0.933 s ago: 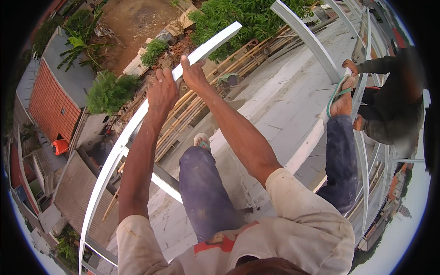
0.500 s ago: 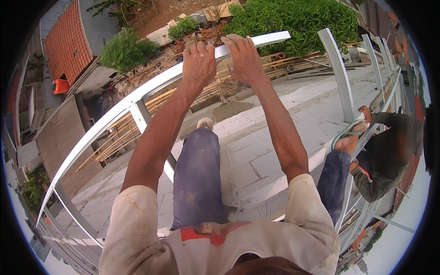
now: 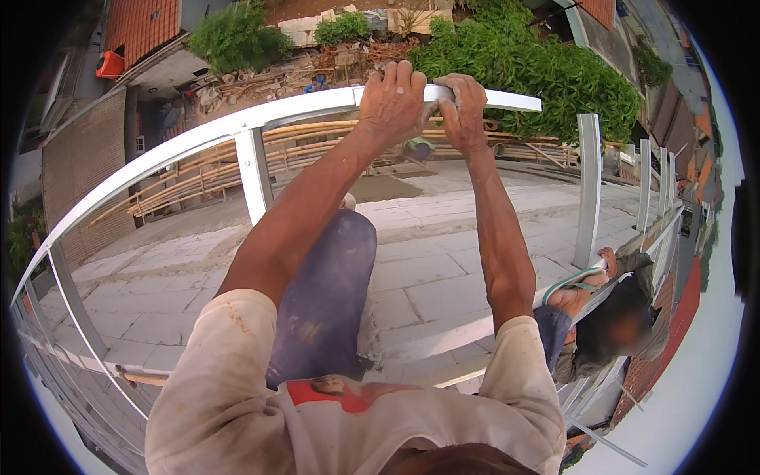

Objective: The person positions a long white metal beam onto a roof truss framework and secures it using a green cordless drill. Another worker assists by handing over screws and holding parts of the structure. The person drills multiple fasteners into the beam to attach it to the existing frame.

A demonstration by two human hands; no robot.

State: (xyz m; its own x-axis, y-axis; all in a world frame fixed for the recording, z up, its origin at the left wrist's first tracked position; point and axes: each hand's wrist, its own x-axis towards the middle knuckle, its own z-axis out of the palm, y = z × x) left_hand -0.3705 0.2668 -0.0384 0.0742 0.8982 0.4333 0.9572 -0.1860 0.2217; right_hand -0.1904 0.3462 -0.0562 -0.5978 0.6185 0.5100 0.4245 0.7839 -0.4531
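A long silver metal rail [image 3: 301, 108] runs across the upper view, ending at the right. My left hand [image 3: 392, 103] has its fingers curled over it. Just to the right, my right hand [image 3: 463, 111] grips the same rail near that end, thumb toward my left hand. A silver upright [image 3: 252, 172] with small fasteners joins the rail from below at the left. Beneath my arms my knee [image 3: 321, 293] rests over pale blockwork. At lower right my other foot [image 3: 571, 294], in a green-strapped sandal, is on a beam beside a co-worker in dark clothing [image 3: 609, 332].
Metal uprights [image 3: 587, 190] line the block surface [image 3: 431, 281] on the right, with more framing at lower left. Bamboo poles [image 3: 182, 178] lie beyond the blocks. Far below are trees [image 3: 522, 79], debris and tiled roofs [image 3: 146, 36].
My view has swung so the rail lies more nearly horizontal. Both my hands have moved rightward in view and are closer together, the left one having shifted along the rail toward its end.
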